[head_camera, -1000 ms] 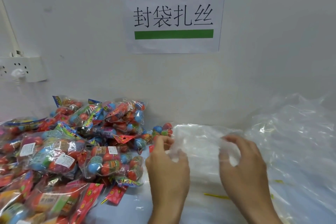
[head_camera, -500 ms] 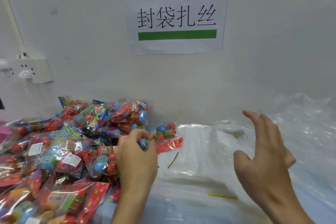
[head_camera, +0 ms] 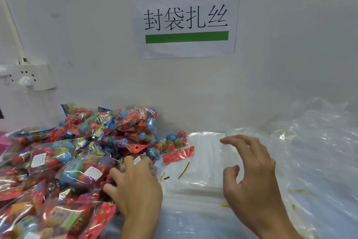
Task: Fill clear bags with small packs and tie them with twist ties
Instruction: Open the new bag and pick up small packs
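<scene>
- Reaching into the heap of small packs [head_camera: 81, 153] at the left of the worktable, we are digging our left hand [head_camera: 135, 186] in at the pile's right edge; the fingers are curling down among the wrappers, but we cannot tell whether they are already closing on a pack.
- Lying between our hands, loose twist ties [head_camera: 184, 170] are resting on the plastic, none of them in use.
- Sitting just right of the pile, a flat stack of clear bags [head_camera: 205, 161] is waiting, and no bag is showing any packs inside.
- Hovering over that stack, our right hand [head_camera: 249, 172] is spreading wide, fingers extended and holding nothing.
- Billowing at the far right, a crumpled plastic sheet [head_camera: 313, 141] is covering the table; above, a paper sign [head_camera: 186, 13] is hanging on the wall.
- Judging by this, we are only starting: filling and tying are both remaining.
</scene>
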Demonstrator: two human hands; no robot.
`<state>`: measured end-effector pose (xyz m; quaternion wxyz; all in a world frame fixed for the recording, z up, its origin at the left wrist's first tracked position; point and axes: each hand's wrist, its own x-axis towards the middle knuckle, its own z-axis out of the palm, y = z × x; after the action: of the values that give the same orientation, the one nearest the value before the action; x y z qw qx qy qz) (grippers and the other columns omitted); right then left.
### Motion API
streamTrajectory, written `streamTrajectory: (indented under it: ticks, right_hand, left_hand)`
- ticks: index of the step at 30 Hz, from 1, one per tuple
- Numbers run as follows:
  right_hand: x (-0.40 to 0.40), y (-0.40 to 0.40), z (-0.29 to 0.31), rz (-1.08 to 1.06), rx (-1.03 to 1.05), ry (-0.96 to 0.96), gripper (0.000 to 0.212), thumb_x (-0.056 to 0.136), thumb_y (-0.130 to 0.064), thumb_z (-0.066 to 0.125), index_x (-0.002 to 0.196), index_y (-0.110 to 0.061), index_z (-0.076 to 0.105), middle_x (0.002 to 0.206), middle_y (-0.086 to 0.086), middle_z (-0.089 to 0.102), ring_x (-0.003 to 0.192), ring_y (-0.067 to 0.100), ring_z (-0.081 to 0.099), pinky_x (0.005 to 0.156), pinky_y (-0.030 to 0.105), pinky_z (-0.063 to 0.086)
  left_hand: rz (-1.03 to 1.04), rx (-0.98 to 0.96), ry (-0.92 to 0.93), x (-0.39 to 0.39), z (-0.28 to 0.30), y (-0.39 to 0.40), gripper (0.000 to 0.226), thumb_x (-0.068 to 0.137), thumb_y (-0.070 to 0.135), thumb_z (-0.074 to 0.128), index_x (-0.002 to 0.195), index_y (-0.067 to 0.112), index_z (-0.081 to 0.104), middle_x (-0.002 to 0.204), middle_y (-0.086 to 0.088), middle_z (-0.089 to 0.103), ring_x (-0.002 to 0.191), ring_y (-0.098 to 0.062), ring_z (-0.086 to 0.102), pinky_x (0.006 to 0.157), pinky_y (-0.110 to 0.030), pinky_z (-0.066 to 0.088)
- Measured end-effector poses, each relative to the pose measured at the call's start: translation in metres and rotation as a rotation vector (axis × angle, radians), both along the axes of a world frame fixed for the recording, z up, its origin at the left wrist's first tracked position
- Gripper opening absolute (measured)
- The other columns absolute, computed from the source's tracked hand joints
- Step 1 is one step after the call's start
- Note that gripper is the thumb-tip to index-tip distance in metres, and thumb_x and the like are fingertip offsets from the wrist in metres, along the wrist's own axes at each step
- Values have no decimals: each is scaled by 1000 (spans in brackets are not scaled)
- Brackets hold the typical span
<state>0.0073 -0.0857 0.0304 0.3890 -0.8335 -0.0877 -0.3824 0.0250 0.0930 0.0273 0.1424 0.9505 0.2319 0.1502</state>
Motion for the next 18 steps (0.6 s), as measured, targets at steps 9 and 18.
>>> streamTrajectory:
  ticks: [9, 18]
  right_hand:
    - [-2, 7, 0, 8, -50, -97, 42, 72, -7, 54, 107, -26, 68, 104, -16, 62, 105, 1, 52, 99, 15, 27]
    - [-6, 13, 5, 434, 108, 151, 66, 87, -32, 65, 147, -46, 43, 134, -27, 57, 123, -4, 55, 97, 10, 45]
  left_hand:
    - [-206, -492, -770, 2, 23, -19, 41, 92, 25, 55, 131, 31, 42, 64, 4, 63, 53, -10, 55, 42, -22, 35]
    - [-728, -1487, -556, 0, 31, -58, 30, 92, 43, 63, 107, 18, 64, 99, -4, 75, 93, -17, 72, 75, -28, 58]
